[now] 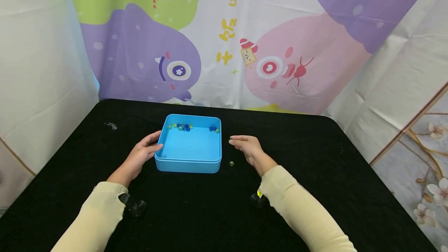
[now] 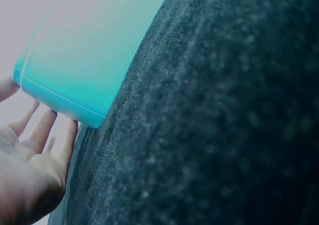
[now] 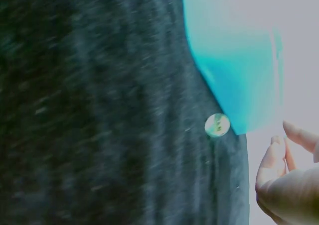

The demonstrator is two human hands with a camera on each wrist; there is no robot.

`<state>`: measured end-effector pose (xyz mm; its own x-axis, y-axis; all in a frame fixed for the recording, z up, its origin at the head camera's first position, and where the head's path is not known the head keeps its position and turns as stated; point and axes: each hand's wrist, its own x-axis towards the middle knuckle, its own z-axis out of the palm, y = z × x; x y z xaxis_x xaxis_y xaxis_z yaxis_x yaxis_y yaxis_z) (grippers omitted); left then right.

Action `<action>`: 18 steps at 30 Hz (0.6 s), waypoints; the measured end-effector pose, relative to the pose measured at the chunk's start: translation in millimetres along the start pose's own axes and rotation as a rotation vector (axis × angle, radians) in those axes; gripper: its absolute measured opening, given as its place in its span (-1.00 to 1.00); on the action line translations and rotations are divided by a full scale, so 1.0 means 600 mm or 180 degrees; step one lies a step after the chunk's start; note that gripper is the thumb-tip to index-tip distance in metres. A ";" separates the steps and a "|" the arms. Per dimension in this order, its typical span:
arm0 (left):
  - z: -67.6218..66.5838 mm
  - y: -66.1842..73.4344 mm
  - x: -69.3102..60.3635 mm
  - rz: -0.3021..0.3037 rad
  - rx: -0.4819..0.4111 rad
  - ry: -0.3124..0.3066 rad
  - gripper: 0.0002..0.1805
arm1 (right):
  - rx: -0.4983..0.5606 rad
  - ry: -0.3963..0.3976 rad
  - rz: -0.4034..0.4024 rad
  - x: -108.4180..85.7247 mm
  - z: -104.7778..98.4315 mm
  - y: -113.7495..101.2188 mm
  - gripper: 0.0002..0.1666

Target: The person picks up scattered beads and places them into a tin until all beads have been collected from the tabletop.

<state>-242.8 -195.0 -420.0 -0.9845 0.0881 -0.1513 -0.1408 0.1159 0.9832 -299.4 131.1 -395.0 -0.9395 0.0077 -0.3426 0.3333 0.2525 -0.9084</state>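
Observation:
A square light-blue box (image 1: 190,166), open at the top, stands on the black cloth. Blue and yellow-green marbles (image 1: 183,127) lie along its far inner side, with a smaller cluster in the far right corner. My left hand (image 1: 142,151) rests against the box's left side; its nearly straight fingers (image 2: 42,128) touch the outer wall and its thumb lies at the rim. Just right of the box, my right hand (image 1: 249,149) pinches a small dark greenish marble at its fingertips, mostly hidden. One yellow-green marble (image 1: 231,163) lies on the cloth near the box's right front corner.
Black cloth (image 1: 196,213) covers the table. A small crumpled clear scrap (image 1: 111,126) lies at the far left. A printed curtain (image 1: 224,49) hangs behind the table, with pale cloth at both sides. Wrist cameras sit below both sleeves.

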 end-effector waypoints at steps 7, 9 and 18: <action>0.001 0.004 -0.003 0.0023 0.0004 -0.0045 -0.32 | 0.0089 0.0030 -0.0134 0.000 0.009 -0.033 -0.64; 0.001 0.005 -0.004 0.0018 0.0010 -0.0047 -0.32 | 0.0096 0.0022 -0.0172 -0.001 0.011 -0.044 -0.65; 0.000 0.005 -0.003 -0.0012 0.0002 -0.0014 -0.32 | 0.0139 -0.0014 -0.0357 -0.003 0.031 -0.089 -0.68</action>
<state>-241.3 -194.8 -417.0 -0.9835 0.0921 -0.1556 -0.1445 0.1168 0.9826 -313.7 99.7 -350.4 -0.9707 -0.0226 -0.2393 0.2295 0.2091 -0.9506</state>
